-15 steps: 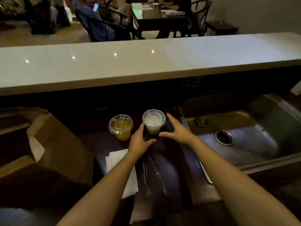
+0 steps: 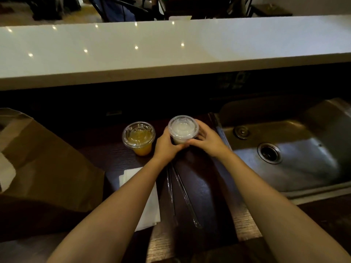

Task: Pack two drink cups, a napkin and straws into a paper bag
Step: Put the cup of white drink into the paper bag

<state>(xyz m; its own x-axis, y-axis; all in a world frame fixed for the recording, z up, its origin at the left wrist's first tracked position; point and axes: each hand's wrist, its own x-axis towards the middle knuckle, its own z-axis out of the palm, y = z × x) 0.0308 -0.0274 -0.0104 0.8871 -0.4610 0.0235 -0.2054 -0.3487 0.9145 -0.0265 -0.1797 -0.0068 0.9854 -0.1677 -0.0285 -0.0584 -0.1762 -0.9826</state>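
Note:
A clear lidded cup of white drink (image 2: pixel 182 128) stands on the dark counter, gripped from both sides by my left hand (image 2: pixel 166 145) and my right hand (image 2: pixel 206 138). Just left of it stands a lidded cup of orange drink (image 2: pixel 139 137), untouched. A white napkin (image 2: pixel 150 202) lies nearer me, partly under my left forearm. Two wrapped straws (image 2: pixel 180 190) lie lengthwise between my forearms. An open brown paper bag (image 2: pixel 43 168) lies at the left with its mouth toward the far left.
A steel sink (image 2: pixel 284 149) with a round drain takes up the right side, close to my right arm. A raised white bar top (image 2: pixel 171 52) runs across behind the counter. Chairs and a table stand beyond it.
Both hands have closed in around the white drink cup; before, they were open just in front of it. The view has tilted down a little.

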